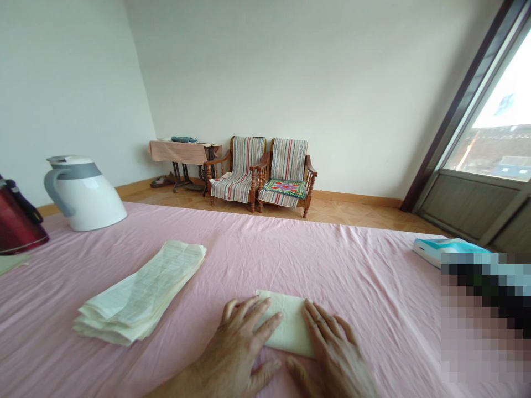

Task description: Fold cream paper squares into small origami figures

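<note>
A folded, pale cream sheet (289, 323), paper or thin cloth, lies flat on the pink tablecloth (265, 249) near the front. My left hand (244, 342) rests on its left side with the fingers stretched out. On its right edge lies my right hand (332, 342), its fingers long and flat. Both thumbs point inward at the near side of the sheet. To the left is a stack of similar long folded sheets (143, 293), its layers slightly uneven.
A white and grey jug (93, 193) and a dark red flask (19, 221) stand at the far left. On the right lies a blue and white packet (440, 249), partly covered by a pixelated patch. Beyond the table are two wooden chairs (286, 166) and a cloth-covered sewing table (182, 152).
</note>
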`<control>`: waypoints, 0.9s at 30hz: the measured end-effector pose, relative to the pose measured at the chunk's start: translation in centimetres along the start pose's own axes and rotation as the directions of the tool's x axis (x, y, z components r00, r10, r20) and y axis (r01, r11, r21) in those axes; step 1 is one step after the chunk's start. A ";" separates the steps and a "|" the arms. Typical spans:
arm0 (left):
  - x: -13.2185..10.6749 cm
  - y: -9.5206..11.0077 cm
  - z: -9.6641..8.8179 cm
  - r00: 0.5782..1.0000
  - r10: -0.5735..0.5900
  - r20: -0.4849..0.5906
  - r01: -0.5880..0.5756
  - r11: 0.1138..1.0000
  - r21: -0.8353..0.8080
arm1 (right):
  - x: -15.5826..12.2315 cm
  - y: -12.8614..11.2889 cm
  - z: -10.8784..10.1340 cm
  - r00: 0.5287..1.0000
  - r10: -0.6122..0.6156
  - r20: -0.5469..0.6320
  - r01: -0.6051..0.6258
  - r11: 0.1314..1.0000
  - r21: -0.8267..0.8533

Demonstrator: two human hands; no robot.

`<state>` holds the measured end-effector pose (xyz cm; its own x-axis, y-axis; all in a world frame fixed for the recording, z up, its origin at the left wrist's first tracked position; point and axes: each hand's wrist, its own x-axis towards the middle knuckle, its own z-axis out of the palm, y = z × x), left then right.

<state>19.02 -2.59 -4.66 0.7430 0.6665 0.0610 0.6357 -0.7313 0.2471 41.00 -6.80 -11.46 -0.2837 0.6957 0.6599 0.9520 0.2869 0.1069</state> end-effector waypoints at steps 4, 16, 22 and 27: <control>-0.1 -0.1 0.1 0.999 0.022 -0.049 -0.023 1.000 -0.012 | -0.5 0.2 -0.1 0.997 0.083 -0.004 -0.083 0.996 -0.018; 0.1 -0.1 -0.1 0.999 0.005 -0.042 -0.008 0.998 -0.062 | 0.0 -1.6 -0.6 0.987 -0.162 -0.002 0.156 0.944 0.291; 0.1 -0.2 -0.6 1.000 0.000 -0.022 -0.002 0.995 -0.095 | -0.4 -1.7 -0.7 0.991 -0.118 0.061 0.092 0.943 0.320; 0.3 -0.4 -1.1 1.000 0.019 0.001 -0.019 0.995 -0.096 | -0.8 -2.2 -0.2 0.987 -0.122 0.105 0.085 0.949 0.302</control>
<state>18.74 -1.96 -3.67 0.7551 0.6523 0.0652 0.5984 -0.7265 0.3378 39.20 -8.13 -12.02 -0.4081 0.7210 0.5600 0.8449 0.5306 -0.0674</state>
